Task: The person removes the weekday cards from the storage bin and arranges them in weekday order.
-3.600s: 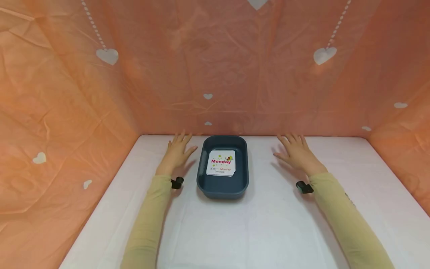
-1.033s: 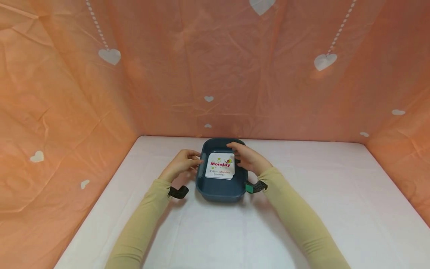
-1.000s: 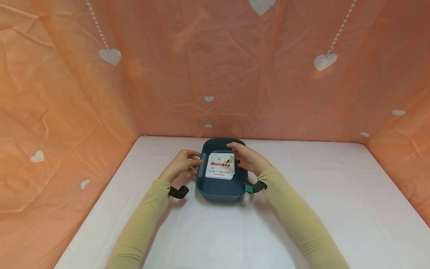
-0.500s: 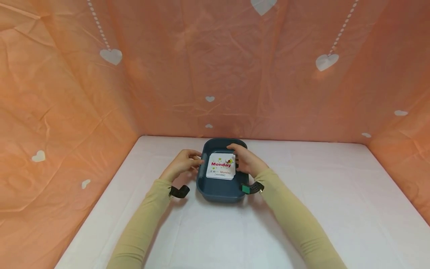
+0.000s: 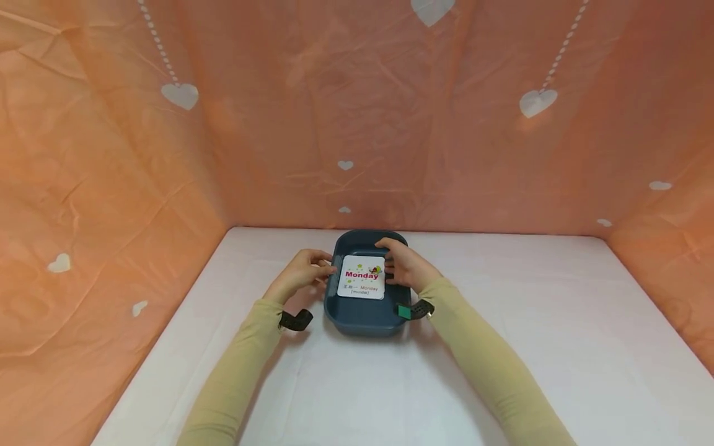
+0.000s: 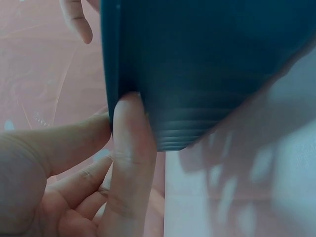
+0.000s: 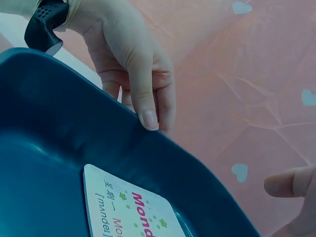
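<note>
Left rim of dark blue tray point(image 5: 365, 313) pinched between thumb and finger of left hand point(image 5: 300, 272). White "Monday" card point(image 5: 361, 284) laid face up inside tray. Card's right edge met by fingers of right hand point(image 5: 411, 266), reached in over tray's right side; whether card is gripped cannot be told. Tray set near far edge of white tabletop point(image 5: 346, 384), backed by orange cloth point(image 5: 390, 124) printed with pale hearts point(image 5: 180, 96).

An orange sheet point(image 5: 268, 124) rises behind a white table point(image 5: 346, 390) and along both its sides, with creases showing on the left. White hearts point(image 5: 180, 96) are scattered over the sheet, two of them hanging from lines of white dots point(image 5: 158, 45).
</note>
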Demonstrator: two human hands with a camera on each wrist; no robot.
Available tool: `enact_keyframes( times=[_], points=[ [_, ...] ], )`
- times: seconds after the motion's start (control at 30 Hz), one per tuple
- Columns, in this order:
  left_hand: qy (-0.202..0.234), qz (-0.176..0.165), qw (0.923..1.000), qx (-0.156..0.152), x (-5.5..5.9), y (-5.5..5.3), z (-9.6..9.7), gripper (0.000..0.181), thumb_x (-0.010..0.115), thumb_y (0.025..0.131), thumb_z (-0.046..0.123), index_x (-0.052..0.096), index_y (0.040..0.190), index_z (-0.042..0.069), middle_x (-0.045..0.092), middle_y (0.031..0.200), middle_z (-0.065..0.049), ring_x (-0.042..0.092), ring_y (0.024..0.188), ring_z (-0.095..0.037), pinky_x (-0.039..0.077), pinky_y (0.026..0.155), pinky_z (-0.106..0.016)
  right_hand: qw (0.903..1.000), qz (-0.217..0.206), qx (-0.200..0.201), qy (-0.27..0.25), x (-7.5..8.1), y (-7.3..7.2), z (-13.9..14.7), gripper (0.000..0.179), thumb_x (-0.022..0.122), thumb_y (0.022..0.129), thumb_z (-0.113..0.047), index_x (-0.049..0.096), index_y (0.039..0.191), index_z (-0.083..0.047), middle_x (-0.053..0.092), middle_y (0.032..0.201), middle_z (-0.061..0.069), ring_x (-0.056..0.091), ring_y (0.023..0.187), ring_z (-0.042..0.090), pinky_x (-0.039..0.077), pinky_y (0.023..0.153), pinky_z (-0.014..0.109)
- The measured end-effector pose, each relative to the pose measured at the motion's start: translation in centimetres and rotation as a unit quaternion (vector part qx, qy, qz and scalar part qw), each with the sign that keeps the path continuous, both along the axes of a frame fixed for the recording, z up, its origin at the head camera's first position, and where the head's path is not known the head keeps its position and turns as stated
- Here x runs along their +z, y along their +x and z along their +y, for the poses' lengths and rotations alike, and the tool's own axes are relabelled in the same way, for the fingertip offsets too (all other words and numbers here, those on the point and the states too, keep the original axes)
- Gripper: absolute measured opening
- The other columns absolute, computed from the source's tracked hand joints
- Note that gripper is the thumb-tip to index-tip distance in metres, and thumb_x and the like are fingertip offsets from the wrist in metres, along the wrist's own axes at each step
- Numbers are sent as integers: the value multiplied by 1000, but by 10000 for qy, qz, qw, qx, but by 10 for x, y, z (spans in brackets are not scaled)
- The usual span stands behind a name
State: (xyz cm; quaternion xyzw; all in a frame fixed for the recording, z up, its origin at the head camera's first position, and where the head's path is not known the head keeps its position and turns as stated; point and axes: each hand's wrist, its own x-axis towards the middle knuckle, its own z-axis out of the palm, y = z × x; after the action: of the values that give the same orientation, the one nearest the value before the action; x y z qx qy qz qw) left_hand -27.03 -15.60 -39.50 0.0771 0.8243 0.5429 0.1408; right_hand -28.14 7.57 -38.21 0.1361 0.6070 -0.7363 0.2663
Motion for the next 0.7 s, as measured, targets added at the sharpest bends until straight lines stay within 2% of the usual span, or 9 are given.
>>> enact_keyframes(
  times=[0.2,0.5,0.7],
  points=[
    [-13,47,10000,-6,0,0,0,40,64,91,4,51,124,-14,61,97,-26,64,73,-22,56,66,-36,9995,-56,123,271,2,3,-2,84,52,92,-34,3,150,2,6,152,26,14,139,36,15,107,58],
    [-34,44,10000,19,-3,2,-1,40,66,89,5,53,123,-12,61,91,-17,63,68,-17,56,67,-39,9995,-135,128,247,-2,5,0,84,53,93,-35,2,151,-1,8,153,24,15,139,36,16,108,57],
    [-19,123,9999,-36,1,-1,1,38,64,90,4,53,123,-12,62,90,-18,63,66,-17,55,64,-37,9997,-162,185,63,0,0,6,81,52,93,-35,5,151,-2,20,141,18,23,125,32,16,107,51]
  ],
)
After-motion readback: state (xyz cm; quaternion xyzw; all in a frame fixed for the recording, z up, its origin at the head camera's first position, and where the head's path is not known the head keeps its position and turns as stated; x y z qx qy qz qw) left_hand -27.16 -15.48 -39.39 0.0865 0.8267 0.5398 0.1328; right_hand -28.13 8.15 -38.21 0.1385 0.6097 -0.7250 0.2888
